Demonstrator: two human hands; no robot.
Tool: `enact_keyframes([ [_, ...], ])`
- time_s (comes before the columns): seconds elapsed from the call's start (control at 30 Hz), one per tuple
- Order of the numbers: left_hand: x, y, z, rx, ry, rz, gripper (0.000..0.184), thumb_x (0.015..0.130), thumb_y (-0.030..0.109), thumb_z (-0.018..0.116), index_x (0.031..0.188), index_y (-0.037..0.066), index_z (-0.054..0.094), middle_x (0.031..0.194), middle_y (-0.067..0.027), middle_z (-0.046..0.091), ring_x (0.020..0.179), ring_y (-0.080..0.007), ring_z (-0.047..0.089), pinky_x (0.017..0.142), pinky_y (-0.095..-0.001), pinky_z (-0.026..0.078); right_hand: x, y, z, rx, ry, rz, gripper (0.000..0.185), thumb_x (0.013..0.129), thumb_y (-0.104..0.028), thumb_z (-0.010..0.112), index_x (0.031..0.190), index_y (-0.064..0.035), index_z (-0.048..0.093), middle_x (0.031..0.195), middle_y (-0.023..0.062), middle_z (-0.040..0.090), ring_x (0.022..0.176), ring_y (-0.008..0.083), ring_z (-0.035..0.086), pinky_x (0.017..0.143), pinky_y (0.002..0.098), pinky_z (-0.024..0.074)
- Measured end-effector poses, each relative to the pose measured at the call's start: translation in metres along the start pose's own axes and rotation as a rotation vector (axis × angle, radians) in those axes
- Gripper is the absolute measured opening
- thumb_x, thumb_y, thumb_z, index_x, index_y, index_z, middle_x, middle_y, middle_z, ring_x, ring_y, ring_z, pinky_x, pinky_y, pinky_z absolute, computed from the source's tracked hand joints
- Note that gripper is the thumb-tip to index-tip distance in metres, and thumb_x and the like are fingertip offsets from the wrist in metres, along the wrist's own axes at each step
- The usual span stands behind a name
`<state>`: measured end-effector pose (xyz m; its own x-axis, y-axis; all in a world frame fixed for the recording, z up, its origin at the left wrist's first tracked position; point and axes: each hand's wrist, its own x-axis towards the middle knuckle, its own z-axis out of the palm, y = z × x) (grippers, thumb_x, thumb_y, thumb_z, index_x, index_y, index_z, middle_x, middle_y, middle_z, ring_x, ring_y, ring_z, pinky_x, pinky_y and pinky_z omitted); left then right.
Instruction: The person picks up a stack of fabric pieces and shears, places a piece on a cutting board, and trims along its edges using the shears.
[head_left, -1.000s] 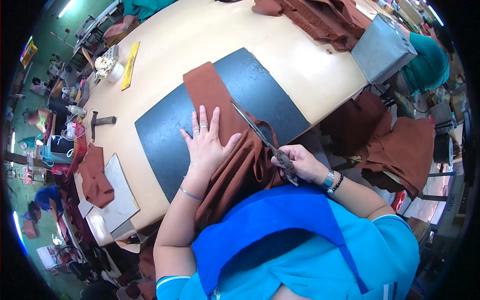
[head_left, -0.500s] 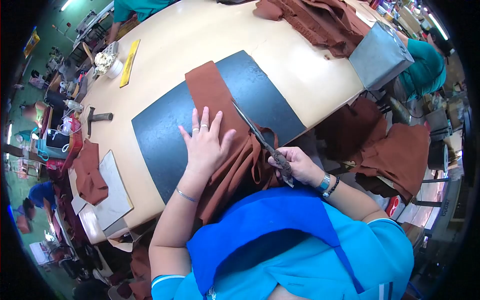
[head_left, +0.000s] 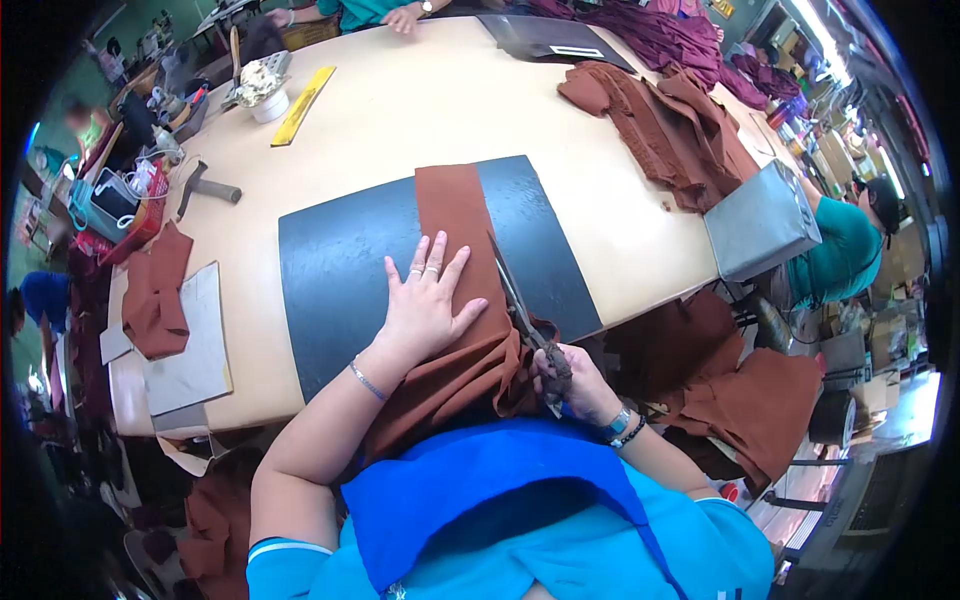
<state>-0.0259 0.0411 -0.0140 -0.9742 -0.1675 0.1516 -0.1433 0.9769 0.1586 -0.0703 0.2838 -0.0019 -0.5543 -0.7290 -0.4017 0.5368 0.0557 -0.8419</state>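
A strip of brown material (head_left: pixel 455 200) lies over a black mat (head_left: pixel 350 250), its lower part bunched in folds near my apron. My left hand (head_left: pixel 425 305) rests flat on the strip with its fingers spread. My right hand (head_left: pixel 580 385) is closed round the wrapped handles of long scissors (head_left: pixel 510 290). The blades point up and away, along the strip's right edge. The folds hide part of the right fingers and of the material by the handles.
A yellow ruler (head_left: pixel 303 106), a white tub (head_left: pixel 266 100) and a hammer (head_left: pixel 205 190) lie at the left. A metal box (head_left: pixel 760 225) stands on the right edge, near brown material (head_left: pixel 690 140). Co-workers are at the far side (head_left: pixel 370 12) and right (head_left: pixel 838 245).
The view has turned and tilted up, showing more of the table's far side. My left hand still lies on the strip, and my right hand still holds the scissors beside it.
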Motion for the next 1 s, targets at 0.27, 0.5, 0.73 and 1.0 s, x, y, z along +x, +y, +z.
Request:
enact_keyframes([
  [0.27, -0.005, 0.006, 0.001, -0.005, -0.009, -0.022, 0.072, 0.087, 0.060, 0.044, 0.143, 0.016, 0.033, 0.151, -0.0185, 0.020, 0.140, -0.0364, 0.018, 0.100, -0.0718, 0.015, -0.006, -0.003, 0.000, -0.077, -0.013, 0.038, 0.017, 0.091, -0.026, 0.060, 0.090, -0.0089, 0.060, 0.069, -0.0037, 0.058, 0.061, 0.0043, 0.055, 0.052, 0.0194, 0.0428],
  [0.5, -0.017, 0.022, -0.004, -0.019, -0.020, -0.014, 0.074, 0.085, 0.060, 0.046, 0.143, 0.016, 0.033, 0.151, -0.0190, 0.019, 0.140, -0.0367, 0.018, 0.098, -0.0734, 0.017, -0.004, -0.001, 0.000, -0.002, 0.021, 0.028, 0.017, 0.091, -0.025, 0.060, 0.093, -0.0086, 0.060, 0.077, -0.0026, 0.059, 0.065, 0.0050, 0.056, 0.057, 0.0204, 0.0450],
  [0.73, -0.019, 0.022, -0.003, -0.022, -0.028, -0.017, 0.075, 0.085, 0.060, 0.046, 0.143, 0.016, 0.033, 0.151, -0.0196, 0.019, 0.139, -0.0376, 0.018, 0.098, -0.0736, 0.017, -0.008, 0.000, -0.002, -0.088, -0.024, 0.011, 0.018, 0.091, -0.026, 0.061, 0.095, -0.0081, 0.060, 0.078, -0.0027, 0.059, 0.066, 0.0057, 0.056, 0.057, 0.0205, 0.0448],
  [1.0, -0.033, 0.035, -0.006, -0.023, -0.049, 0.028, 0.075, 0.085, 0.061, 0.044, 0.143, 0.015, 0.033, 0.151, -0.0208, 0.019, 0.139, -0.0386, 0.018, 0.097, -0.0739, 0.017, -0.003, -0.001, 0.003, 0.001, 0.076, -0.008, 0.022, 0.091, -0.030, 0.060, 0.091, -0.0085, 0.058, 0.076, -0.0023, 0.056, 0.066, 0.0069, 0.056, 0.059, 0.0204, 0.0440],
])
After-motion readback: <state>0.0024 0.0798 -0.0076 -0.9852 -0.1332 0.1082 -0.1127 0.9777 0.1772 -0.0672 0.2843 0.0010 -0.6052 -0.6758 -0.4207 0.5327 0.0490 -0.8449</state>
